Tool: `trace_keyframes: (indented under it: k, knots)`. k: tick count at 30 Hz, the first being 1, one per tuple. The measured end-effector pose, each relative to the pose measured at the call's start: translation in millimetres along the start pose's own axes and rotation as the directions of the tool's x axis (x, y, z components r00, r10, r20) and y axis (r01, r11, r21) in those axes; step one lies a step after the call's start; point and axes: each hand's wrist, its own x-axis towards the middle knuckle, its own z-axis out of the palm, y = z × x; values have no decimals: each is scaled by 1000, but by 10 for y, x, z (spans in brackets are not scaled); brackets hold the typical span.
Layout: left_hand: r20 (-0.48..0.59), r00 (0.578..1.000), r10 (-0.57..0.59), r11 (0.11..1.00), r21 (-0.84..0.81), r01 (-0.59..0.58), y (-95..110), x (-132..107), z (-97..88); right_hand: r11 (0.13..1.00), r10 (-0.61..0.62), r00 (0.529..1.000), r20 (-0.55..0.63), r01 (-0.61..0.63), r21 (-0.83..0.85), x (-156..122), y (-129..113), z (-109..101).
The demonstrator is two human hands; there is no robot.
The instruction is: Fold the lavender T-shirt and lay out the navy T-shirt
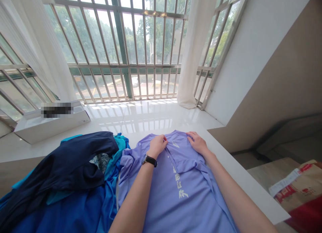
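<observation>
shirt point(196, 209) in light purple lies spread out on the white counter point(141, 117), its neck end toward the window and its lower part running out of the bottom of the view. white lettering runs down its middle, with a small white mark near the collar. the left hand point(158, 146) is narrow, thumb and fingers pinched on the cloth beside the collar; a watch point(150, 160) with a black strap sits on that wrist. the right hand point(198, 144) rests on the shirt's other shoulder, fingers loosely spread and laid over the cloth rather than gripping it. a loose fold crosses the shirt below that hand.

just left of the shirt is a heap of clothes: a dark navy garment point(75, 159) on top, with bright blue cloth point(83, 209) under it. behind the heap stands a white box point(55, 129), what lies on it blurred out. metal bars point(154, 66) cross the window between two pale curtains point(192, 51). a brown paper bag point(308, 187) lies at the far right.
</observation>
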Motion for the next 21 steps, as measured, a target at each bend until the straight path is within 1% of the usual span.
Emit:
trace_keyframes:
  k: [3,5,8,11,14,17,21]
  knots:
    - [6,1000,11,1000,2,-11,-14,8,2,999,-12,999,41,11,32,70,73,-34]
    - [14,1000,21,1000,-2,-21,-21,14,1,999,-7,999,41,5,46,93,110,-31]
    - [32,999,39,999,-15,-39,-32,24,-10,995,-4,1000,9,3,98,114,172,4]
    - [54,997,61,998,-25,-60,-46,30,-29,988,-34,999,-12,36,148,140,250,43]
    - [63,995,72,997,-19,-71,-51,29,-37,981,-34,999,-37,40,188,165,307,63]
    - [44,997,64,998,0,-64,-32,23,-20,976,-18,997,-81,34,213,176,317,53]
    - [8,999,33,999,31,-33,21,9,26,979,9,993,-120,15,204,178,288,29]
